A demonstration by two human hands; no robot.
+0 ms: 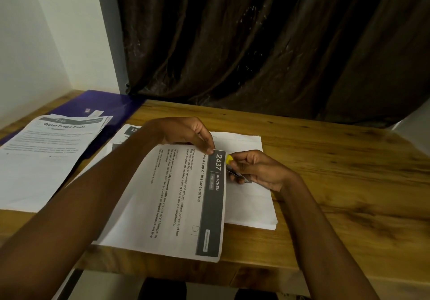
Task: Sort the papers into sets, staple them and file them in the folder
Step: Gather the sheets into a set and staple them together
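Left hand: your left hand (186, 134) reached across the middle of the table (337, 160) and pinched the far corner of the "2437 Kitchen" sheet (176, 197) between thumb and fingertips.
Right hand: your right hand (256, 171) was curled round a small stapler (235, 167) with a yellow end, held just beside the same corner of that sheet; whether the stapler touched the paper could not be told.
"2437 Kitchen" sheet: it lay turned sideways near the front edge of the table, its dark header strip on the right, the heading about a cup of instant coffee readable, and a handwritten mark near the front end.
White stack: a pile of plain white papers (249, 202) lay under and to the right of that sheet, towards the middle of the table.
Sheet under your arm: another printed sheet (130, 132) with a dark header showed partly beneath your left forearm.
Left set: a set of papers headed "Water Potted Plants" (46, 155) lay at the left edge of the table, overhanging it.
Folder: the purple folder (102, 104) lay flat at the far left corner of the table, partly under the left set.
Behind: a dark brown curtain (267, 43) hung past the far edge.
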